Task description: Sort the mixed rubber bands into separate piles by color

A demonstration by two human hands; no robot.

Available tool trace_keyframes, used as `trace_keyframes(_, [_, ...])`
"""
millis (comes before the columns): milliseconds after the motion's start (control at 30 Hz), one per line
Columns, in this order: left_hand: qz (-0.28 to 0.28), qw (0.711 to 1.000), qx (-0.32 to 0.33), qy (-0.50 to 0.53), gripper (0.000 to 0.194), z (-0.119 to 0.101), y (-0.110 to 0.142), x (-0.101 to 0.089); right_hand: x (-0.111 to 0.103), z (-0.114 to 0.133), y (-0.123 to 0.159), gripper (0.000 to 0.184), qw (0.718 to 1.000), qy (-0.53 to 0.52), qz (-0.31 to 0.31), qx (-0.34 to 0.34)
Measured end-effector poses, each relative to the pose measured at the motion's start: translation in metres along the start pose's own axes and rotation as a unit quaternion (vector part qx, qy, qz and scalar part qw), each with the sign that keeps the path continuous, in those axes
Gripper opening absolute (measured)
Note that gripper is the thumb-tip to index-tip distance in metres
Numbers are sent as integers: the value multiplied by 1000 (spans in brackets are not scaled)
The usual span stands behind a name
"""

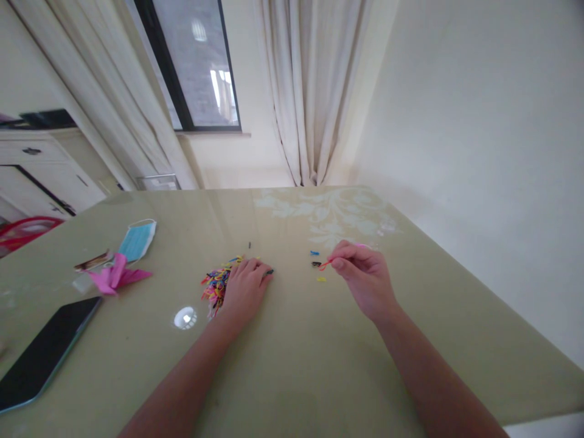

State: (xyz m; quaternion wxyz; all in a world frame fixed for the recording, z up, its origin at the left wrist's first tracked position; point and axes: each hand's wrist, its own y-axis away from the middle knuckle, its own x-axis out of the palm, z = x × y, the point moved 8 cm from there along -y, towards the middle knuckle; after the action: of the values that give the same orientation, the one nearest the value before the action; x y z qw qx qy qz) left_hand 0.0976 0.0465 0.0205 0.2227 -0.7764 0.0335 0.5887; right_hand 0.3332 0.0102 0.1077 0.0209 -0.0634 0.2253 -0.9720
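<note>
Two hands out, one orange-red loop (324,266) pinched in the right hand (360,267), right of center.
Left hand (246,286) palm down on the right side of one multicolor pile (215,285), center-left; can't tell if it grips anything, pile count unreadable; one black piece (269,272) at its fingertips. Three small pieces just left of the right hand: blue piece (314,252), dark piece (316,264), yellow piece (321,280). Loop end sticks out left of the right fingertips, near the dark one.

Pile (216,285) pt. hidden by L hand (247,284); dark device (49,348) cut off L.
</note>
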Motion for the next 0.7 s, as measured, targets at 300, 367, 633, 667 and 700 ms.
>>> trace_keyframes(300, [-22, 999, 15, 26, 21, 3, -1, 1, -7, -1, -2, 28, 998, -40, -38, 24])
trace_keyframes(367, [-22, 999, 15, 25, 20, 3, -1, 0, -9, -2, -3, 26, 997, -54, -41, 23])
trace_keyframes(633, [-32, 999, -1, 29, 20, 0, -1, -8, -31, -7, -11, 22, 998, 22, -61, 12])
trace_keyframes(667, [-33, 999, -4, 33, 20, 0, -2, -9, -38, -12, -13, 22, 995, 67, -66, 19])
trace_keyframes(700, [-36, 999, -6, 38, 19, 0, -2, -10, -45, -19, -16, 23, 990, 119, -69, 28])
